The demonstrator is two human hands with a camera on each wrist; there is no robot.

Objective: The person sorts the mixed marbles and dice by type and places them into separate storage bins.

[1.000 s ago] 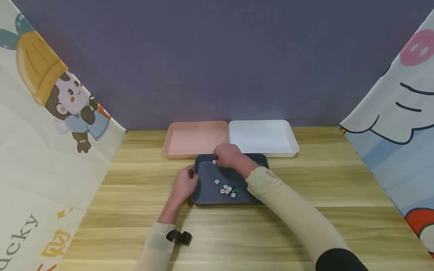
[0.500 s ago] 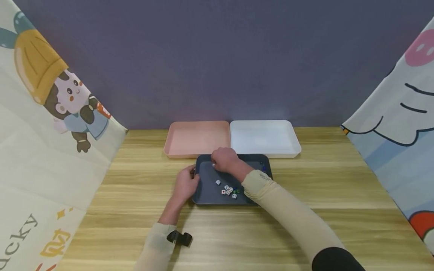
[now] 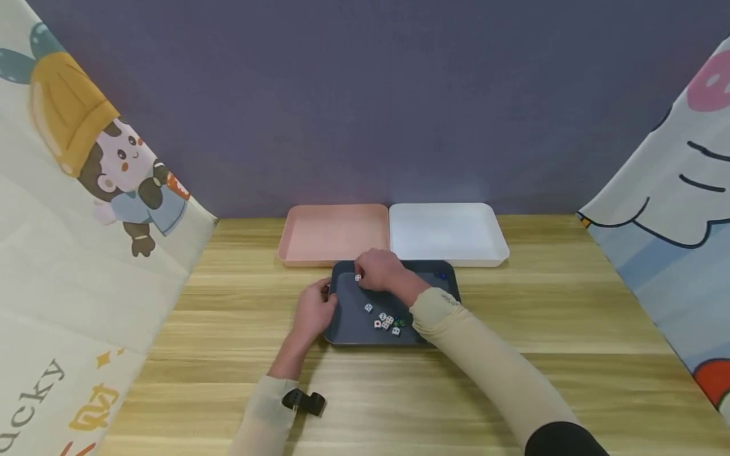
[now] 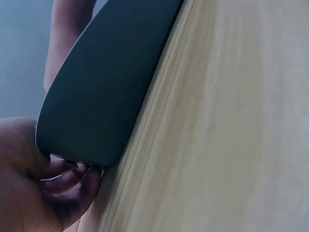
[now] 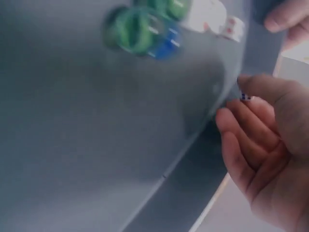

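Observation:
A dark grey tray (image 3: 353, 332) lies on the wooden table, holding several small white dice (image 3: 386, 322) near its front middle. Green marbles (image 5: 137, 31) and a blue marble (image 5: 169, 46) sit close by them. My left hand (image 3: 313, 310) grips the tray's left side, thumb over the rim; in the left wrist view its fingers (image 4: 72, 191) curl at the tray's outer wall. Over the tray's back left part, my right hand (image 3: 379, 270) pinches one die (image 5: 245, 97) between thumb and index finger. Dark blue marbles (image 3: 442, 276) lie in the back right corner.
Behind the dark tray stand a pink tray (image 3: 336, 231) and a white tray (image 3: 447, 231), side by side. A dark blue-grey backdrop (image 3: 365, 107) rises behind them. Printed cloths flank the wooden table (image 3: 513, 367) on both sides.
My right hand has shifted slightly left and nearer over the tray, the die staying at its fingertips. Blue marbles in the back corner have come into clearer view. My left hand keeps its grip.

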